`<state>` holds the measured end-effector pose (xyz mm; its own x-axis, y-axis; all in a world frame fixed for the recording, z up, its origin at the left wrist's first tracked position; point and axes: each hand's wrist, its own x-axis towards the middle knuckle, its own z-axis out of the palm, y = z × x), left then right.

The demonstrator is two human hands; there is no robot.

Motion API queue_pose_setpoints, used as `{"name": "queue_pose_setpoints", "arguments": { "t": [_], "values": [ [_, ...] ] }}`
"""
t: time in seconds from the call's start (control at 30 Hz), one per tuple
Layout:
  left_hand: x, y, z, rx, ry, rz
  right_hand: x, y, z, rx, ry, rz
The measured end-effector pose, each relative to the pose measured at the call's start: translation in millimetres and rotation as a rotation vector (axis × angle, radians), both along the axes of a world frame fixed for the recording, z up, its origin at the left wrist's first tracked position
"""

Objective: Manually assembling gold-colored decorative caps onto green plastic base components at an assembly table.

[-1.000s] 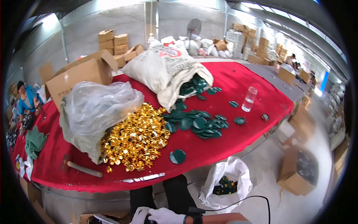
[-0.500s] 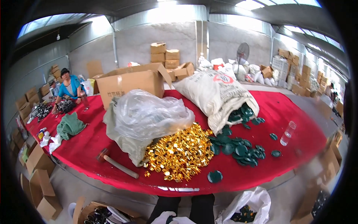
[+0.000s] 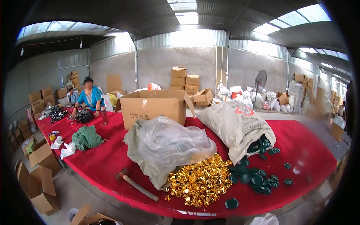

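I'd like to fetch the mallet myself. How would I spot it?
Find the red table. At its near edge, left of the gold caps, lies the mallet, apart from the heap. It is the only long-handled tool: pale handle, dark head.

white bag (image 3: 267,219) cut off below, bottle (image 3: 299,167) blurred

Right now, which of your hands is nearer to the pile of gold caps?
Cannot tell: neither hand is in view. The gold caps lie on the red table, between a hammer and green lids.
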<state>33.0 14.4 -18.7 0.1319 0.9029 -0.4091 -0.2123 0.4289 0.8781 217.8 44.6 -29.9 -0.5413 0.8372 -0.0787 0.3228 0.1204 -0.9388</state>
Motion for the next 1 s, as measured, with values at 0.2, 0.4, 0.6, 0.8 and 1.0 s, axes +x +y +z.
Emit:
{"name": "queue_pose_setpoints", "arguments": {
  "t": [0.2,0.4,0.6,0.8,1.0],
  "values": [
    [-6.4,6.5,-6.0,-0.059,-0.127,0.087,-5.7,14.1,12.4,0.144,-0.152,0.200],
    [-12.6,16.1,-11.7,0.007,-0.112,0.149,-13.8,25.9,2.5,0.020,-0.132,0.222],
    [-0.4,13.4,-25.2,0.002,-0.081,0.107,0.4,16.6,6.2,-0.062,-0.140,0.184],
    [6.0,13.2,-12.7,-0.047,-0.075,-0.023,14.8,18.7,-2.1,0.081,-0.016,0.205],
    [17.4,22.6,-1.3,-0.075,-0.033,-0.123,24.9,18.8,-3.6,-0.192,0.198,0.126]
  ]
}}
